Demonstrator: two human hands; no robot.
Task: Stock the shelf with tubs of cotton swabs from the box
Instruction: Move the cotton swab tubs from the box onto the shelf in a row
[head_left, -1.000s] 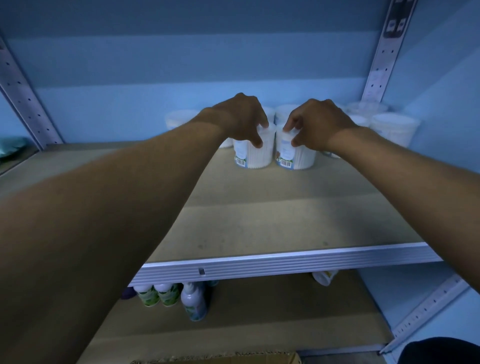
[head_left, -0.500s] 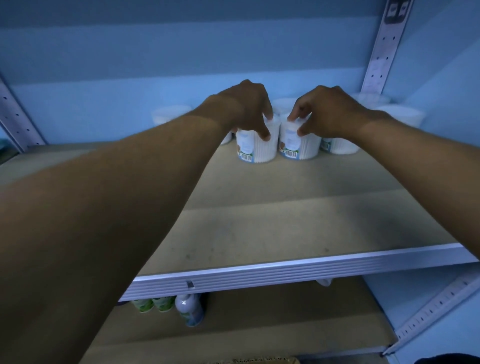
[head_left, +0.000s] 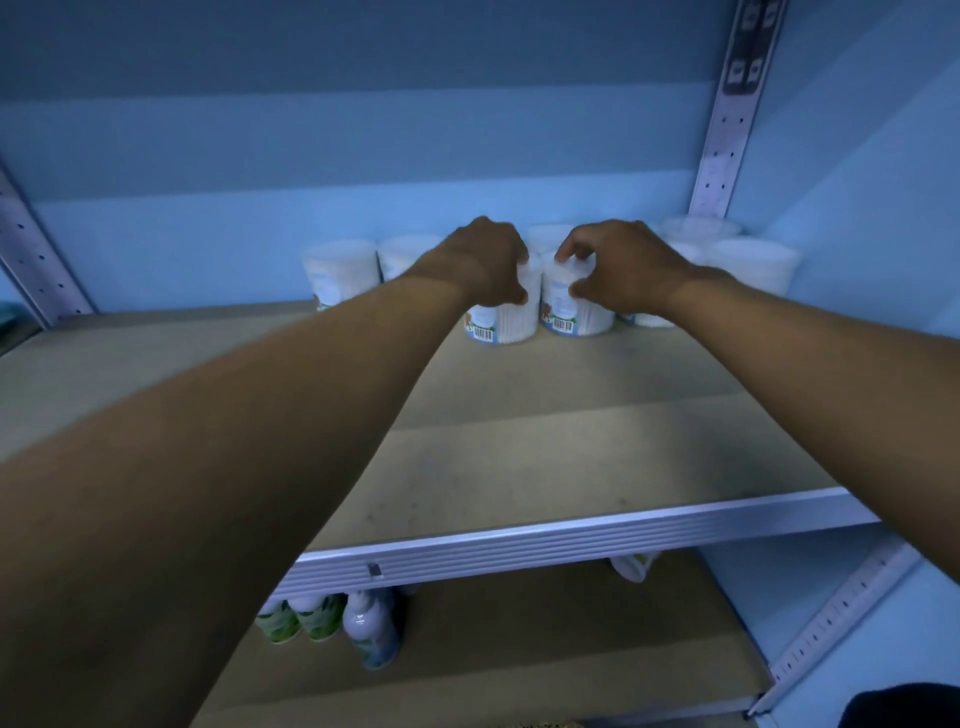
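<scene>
Pushed further back since prev frame, left hand (head_left: 485, 262) gripping left tub (head_left: 501, 322) & right hand (head_left: 618, 265) gripping right tub (head_left: 576, 314), fingers curled round lids; set flush vs back row (head_left: 753, 262), then let go.

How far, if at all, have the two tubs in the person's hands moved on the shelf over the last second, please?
Yes. The left tub and right tub have moved back, away from the shelf's front rail, toward the rear row of tubs.
</scene>
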